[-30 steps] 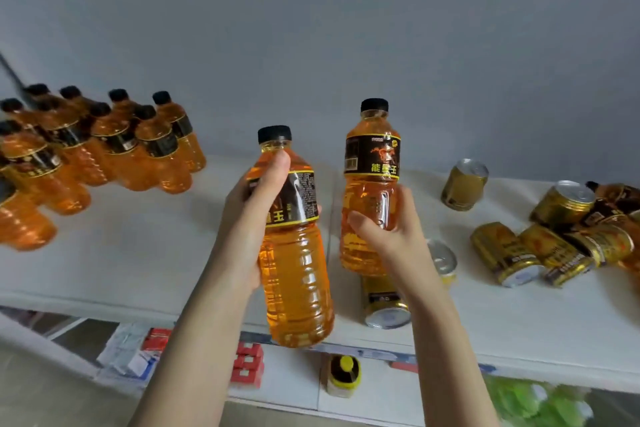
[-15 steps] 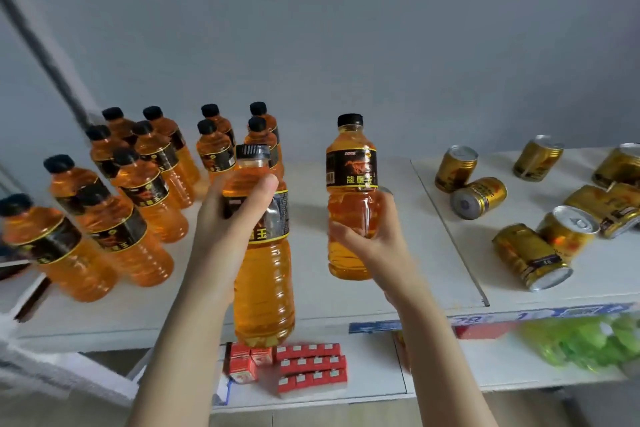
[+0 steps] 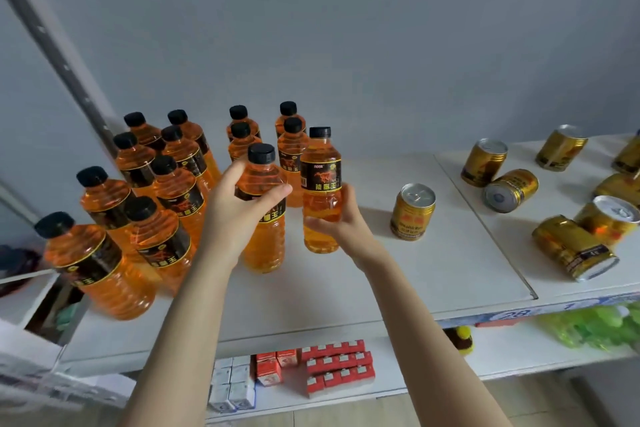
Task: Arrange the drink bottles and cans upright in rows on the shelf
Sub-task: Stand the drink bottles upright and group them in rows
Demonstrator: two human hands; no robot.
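Note:
My left hand (image 3: 239, 215) grips an orange drink bottle (image 3: 265, 246) with a black cap, upright, its base at the white shelf (image 3: 398, 281). My right hand (image 3: 341, 222) holds a second orange bottle (image 3: 320, 191) upright just to the right of it, close to the shelf top. Several matching bottles (image 3: 166, 204) stand in rows to the left and behind. One gold can (image 3: 412, 211) stands upright right of my hands. More gold cans (image 3: 575, 246) lie on their sides or stand farther right.
A grey upright post (image 3: 59, 55) rises at the left by the wall. A lower shelf holds red and white cartons (image 3: 332, 367) and green packets (image 3: 595, 326). Bare shelf top lies in front of my hands.
Both hands carried their bottles left and down toward the standing rows. The view swung left, bringing the bottle rows closer and the cans farther right.

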